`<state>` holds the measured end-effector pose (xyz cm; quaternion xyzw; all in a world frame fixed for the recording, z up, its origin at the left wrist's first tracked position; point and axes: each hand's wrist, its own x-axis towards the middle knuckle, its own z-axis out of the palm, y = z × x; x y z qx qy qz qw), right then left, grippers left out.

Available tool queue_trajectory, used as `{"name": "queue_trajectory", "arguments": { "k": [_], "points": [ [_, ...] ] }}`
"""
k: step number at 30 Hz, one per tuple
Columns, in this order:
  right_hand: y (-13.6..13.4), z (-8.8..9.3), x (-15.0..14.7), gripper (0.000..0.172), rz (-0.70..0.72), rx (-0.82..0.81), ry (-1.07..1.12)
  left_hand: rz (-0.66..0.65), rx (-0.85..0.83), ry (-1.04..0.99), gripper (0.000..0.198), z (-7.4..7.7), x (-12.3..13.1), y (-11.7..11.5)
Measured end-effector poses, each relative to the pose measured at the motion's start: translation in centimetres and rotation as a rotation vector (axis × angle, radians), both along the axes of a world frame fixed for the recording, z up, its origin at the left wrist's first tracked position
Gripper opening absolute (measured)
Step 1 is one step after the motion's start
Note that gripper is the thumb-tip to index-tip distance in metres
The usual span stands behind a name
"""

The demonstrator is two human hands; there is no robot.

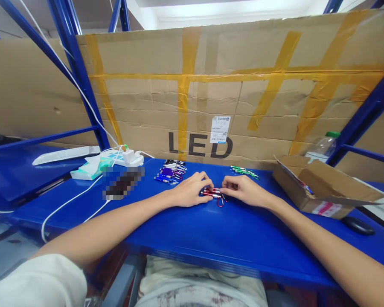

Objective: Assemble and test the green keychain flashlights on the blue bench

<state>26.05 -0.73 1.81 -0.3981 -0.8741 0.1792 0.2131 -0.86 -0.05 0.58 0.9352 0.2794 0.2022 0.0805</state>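
Observation:
Several red metallic keychain pieces [215, 194] with carabiner clips lie side by side on the blue table [192, 230]. My left hand [193, 189] has its fingers curled round their left ends. At their right, by the clips, my right hand [241, 190] is closed with fingertips pressed together; what it pinches is too small to make out. To the left, a row of blue, purple, silver and black keychain pieces [170, 172] rests near my left hand. Green pieces [244, 171] lie beyond my right hand.
An open cardboard box [307, 200] stands at the right, with a black mouse [358, 225] and a bottle [327, 146] beside it. White cables, a power strip [129, 158] and a tissue pack [86, 169] are at the left. Cardboard [141, 102] walls the back.

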Motion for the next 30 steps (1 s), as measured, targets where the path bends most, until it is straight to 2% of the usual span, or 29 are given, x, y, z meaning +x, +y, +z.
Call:
{"name": "queue_trajectory", "arguments": {
  "k": [10, 16, 22, 25, 30],
  "points": [
    [-0.8, 0.1, -0.9, 0.029, 0.009, 0.017, -0.068, -0.078, 0.022, 0.001, 0.017, 0.5, -0.1, -0.5],
    [-1.3, 0.6, -1.4, 0.027, 0.011, 0.076, -0.096, -0.136, -0.033, 0.024, 0.024, 0.8, -0.1, -0.8],
    [-1.3, 0.5, -1.3, 0.024, -0.025, 0.091, -0.093, -0.159, -0.002, 0.088, 0.023, 0.9, 0.1, -1.2],
    [-1.3, 0.6, -1.3, 0.024, -0.02, 0.046, -0.067, -0.127, 0.008, 0.044, 0.019, 0.8, 0.1, -1.3],
    [-1.7, 1.0, -1.7, 0.044, -0.024, -0.046, -0.007, 0.017, 0.002, -0.036, 0.019, 0.5, 0.2, -1.2]
  ]
}}
